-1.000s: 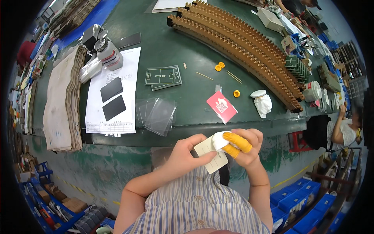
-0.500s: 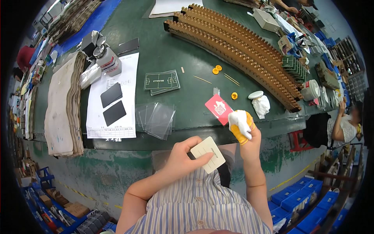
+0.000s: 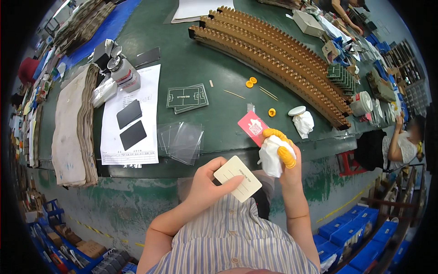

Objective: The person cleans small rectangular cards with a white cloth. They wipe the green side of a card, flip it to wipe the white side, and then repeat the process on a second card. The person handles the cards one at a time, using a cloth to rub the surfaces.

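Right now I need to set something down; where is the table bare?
Between the plastic sleeves and the red card, and between the two green cards and brown racks. Crowded: around the paper, bottle and black cards.

Head-worn fisheye view; downward

The green worktable (image 3: 177, 51) is crossed by notched wooden racks (image 3: 273, 59); a printed sheet (image 3: 110, 137), clear sleeves (image 3: 186, 144) (fanned near the front edge), green pitch-printed cards (image 3: 182, 97), toothpicks (image 3: 268, 93), yellow finger cots (image 3: 249, 84), a red card (image 3: 249, 122) and bunched white cloth (image 3: 304, 126) are also borne.
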`<action>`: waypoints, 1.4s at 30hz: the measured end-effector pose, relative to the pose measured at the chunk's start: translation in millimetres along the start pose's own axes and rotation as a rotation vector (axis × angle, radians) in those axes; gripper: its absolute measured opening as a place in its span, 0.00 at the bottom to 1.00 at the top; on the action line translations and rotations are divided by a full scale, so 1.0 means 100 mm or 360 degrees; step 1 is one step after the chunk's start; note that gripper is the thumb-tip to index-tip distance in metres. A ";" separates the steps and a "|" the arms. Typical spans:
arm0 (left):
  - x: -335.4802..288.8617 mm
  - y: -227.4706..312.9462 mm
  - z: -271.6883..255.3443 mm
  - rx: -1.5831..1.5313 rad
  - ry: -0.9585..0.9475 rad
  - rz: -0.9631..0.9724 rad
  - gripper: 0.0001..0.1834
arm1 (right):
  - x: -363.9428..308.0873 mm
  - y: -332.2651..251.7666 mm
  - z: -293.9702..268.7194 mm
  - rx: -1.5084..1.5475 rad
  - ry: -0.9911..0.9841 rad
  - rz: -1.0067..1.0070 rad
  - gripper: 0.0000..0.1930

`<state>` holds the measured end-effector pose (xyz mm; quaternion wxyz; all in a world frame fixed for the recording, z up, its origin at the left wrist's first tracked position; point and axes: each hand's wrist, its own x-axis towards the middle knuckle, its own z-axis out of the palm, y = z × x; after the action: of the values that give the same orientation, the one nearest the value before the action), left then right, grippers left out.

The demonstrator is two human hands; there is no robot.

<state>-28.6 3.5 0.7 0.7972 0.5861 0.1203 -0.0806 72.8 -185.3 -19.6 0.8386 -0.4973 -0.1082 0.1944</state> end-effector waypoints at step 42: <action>-0.77 0.14 -1.03 -0.0199 0.0871 0.0570 0.09 | 2.71 0.66 2.78 -0.2444 -0.0623 -0.1709 0.12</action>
<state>-108.4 104.7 6.4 0.7713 0.5477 0.2296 0.2287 198.8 180.6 53.2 0.2278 -0.7542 -0.5581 -0.2604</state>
